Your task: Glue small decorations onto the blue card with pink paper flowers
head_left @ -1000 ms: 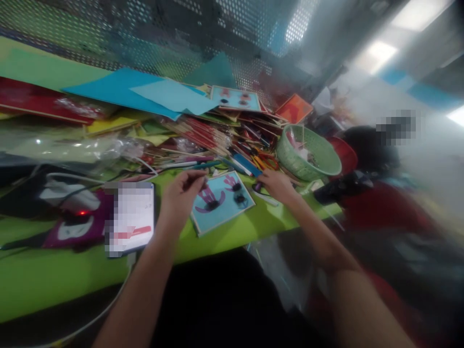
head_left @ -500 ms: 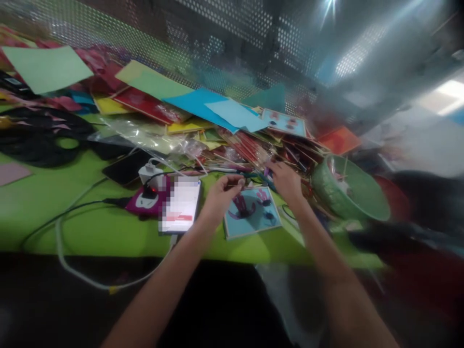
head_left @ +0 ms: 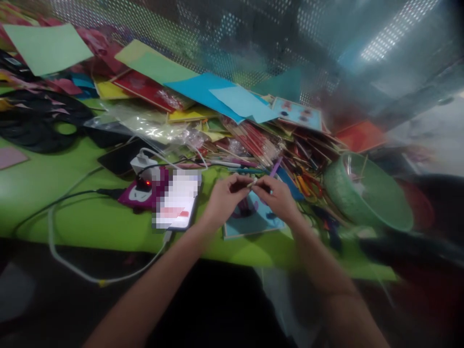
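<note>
My left hand (head_left: 229, 197) is closed in a pinch over the blue picture card (head_left: 237, 229). Between its fingertips and those of my right hand (head_left: 277, 197) is a small pale piece (head_left: 252, 183), too blurred to name. A thin purple stick-like tool (head_left: 276, 166) rises from my right hand, whose fingers are bent closed around its lower end. Dark pink and black shapes show on the card, partly covered by both hands. It lies flat on the green table, near the front edge.
Left of my hands lies a lit phone (head_left: 177, 200) on a charging cable, beside a purple power strip (head_left: 125, 195). A green bowl (head_left: 377, 198) stands at the right. Behind, coloured paper sheets (head_left: 213, 94), wrapped sticks and orange-handled scissors (head_left: 302, 186) are heaped against a perforated panel.
My right hand has come left and down from the heap, bringing the purple tool with it, and now meets my left hand above the card. The view has shifted slightly.
</note>
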`<state>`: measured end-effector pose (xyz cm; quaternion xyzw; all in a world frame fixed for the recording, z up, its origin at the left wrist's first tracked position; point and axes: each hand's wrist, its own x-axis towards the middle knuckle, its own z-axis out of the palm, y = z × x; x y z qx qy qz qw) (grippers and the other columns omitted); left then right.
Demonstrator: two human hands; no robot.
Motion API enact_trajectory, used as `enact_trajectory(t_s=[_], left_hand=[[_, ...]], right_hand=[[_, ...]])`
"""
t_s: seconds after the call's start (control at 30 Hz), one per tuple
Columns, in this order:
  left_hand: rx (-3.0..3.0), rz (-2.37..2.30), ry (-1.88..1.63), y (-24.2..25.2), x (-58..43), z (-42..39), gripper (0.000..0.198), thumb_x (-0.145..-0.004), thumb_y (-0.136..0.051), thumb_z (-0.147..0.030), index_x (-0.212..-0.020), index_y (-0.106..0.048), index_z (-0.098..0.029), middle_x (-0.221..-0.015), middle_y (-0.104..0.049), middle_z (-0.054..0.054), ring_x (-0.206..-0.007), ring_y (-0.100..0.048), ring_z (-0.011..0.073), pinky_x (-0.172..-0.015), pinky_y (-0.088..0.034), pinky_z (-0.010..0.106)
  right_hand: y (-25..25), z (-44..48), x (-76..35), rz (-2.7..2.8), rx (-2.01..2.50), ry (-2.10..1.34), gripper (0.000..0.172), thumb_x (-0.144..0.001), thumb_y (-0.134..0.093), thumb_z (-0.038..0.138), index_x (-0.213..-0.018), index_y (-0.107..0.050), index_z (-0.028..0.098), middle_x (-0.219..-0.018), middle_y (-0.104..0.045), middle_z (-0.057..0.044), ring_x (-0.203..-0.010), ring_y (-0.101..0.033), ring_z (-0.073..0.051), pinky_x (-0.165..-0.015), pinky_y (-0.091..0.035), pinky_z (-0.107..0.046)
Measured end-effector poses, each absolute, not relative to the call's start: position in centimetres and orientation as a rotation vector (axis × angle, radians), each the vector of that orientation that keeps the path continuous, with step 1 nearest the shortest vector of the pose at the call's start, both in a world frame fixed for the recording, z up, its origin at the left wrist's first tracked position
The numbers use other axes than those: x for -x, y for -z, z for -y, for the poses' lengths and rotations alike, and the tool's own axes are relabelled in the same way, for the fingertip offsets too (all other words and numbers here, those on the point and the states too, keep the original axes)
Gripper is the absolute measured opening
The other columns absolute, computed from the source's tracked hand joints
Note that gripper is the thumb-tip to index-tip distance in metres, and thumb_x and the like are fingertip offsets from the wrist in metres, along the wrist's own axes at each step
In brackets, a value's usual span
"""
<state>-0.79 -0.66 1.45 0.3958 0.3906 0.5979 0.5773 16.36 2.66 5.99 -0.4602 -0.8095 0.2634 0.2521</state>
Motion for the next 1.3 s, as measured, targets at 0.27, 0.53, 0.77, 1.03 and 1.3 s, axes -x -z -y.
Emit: enact_trajectory(t_s=[0.27,0.53,0.77,1.03,1.3], left_hand=[[-0.901,-0.914,-1.354,-1.31,0.64,0.75,0.028,-0.076,-0.082,-0.028,-0.101,-0.077,-0.016,-0.100,-0.078,0.007,-0.092,-0.070,0.0177,-0.091,-0.053,0.033],[-0.906,-0.850,-1.297,-0.94,0.86,0.60,0.031,-0.077,-0.083,-0.032,-0.103,-0.079,-0.018,-0.100,-0.079,0.007,-0.095,-0.070,0.0175,-0.093,-0.054,0.033],[-0.863,-0.865,-1.302,-0.91,0.70,0.62,0.032,-0.074,-0.086,-0.032,-0.102,-0.080,-0.018,-0.101,-0.079,0.006,-0.090,-0.070,0.0156,-0.089,-0.055,0.030],[-0.872,-0.874,-1.285,-0.96,0.70,0.77,0.030,-0.074,-0.086,-0.033,-0.100,-0.081,-0.019,-0.100,-0.079,0.006,-0.088,-0.070,0.0148,-0.086,-0.055,0.029],[-0.894,-0.877,-1.273,-0.85,0.73,0.83,0.027,-0.077,-0.085,-0.032,-0.101,-0.081,-0.021,-0.102,-0.080,0.004,-0.090,-0.071,0.0144,-0.089,-0.055,0.028]], right_hand=[[-5.43,-2.64,-17.17,2.226,1.180,-0.916,0.030,-0.100,-0.049,0.042,-0.080,-0.056,0.021,-0.071,-0.054,0.001,-0.065,-0.050,-0.014,-0.062,-0.037,-0.027],[-5.62,-2.39,-16.89,2.178,1.202,-0.970,0.030,-0.099,-0.048,0.039,-0.075,-0.051,0.021,-0.069,-0.052,0.002,-0.064,-0.046,-0.013,-0.062,-0.034,-0.028],[-5.70,-2.33,-16.86,2.100,1.188,-1.101,0.031,-0.098,-0.046,0.039,-0.074,-0.053,0.021,-0.067,-0.051,0.003,-0.062,-0.045,-0.012,-0.060,-0.033,-0.027],[-5.89,-2.21,-16.70,2.050,1.207,-1.163,0.026,-0.093,-0.045,0.032,-0.070,-0.050,0.021,-0.065,-0.047,0.003,-0.062,-0.042,-0.013,-0.060,-0.032,-0.028],[-6.03,-2.06,-16.63,2.083,1.225,-1.127,0.026,-0.094,-0.044,0.033,-0.070,-0.048,0.022,-0.066,-0.048,0.002,-0.063,-0.042,-0.014,-0.060,-0.032,-0.029]])
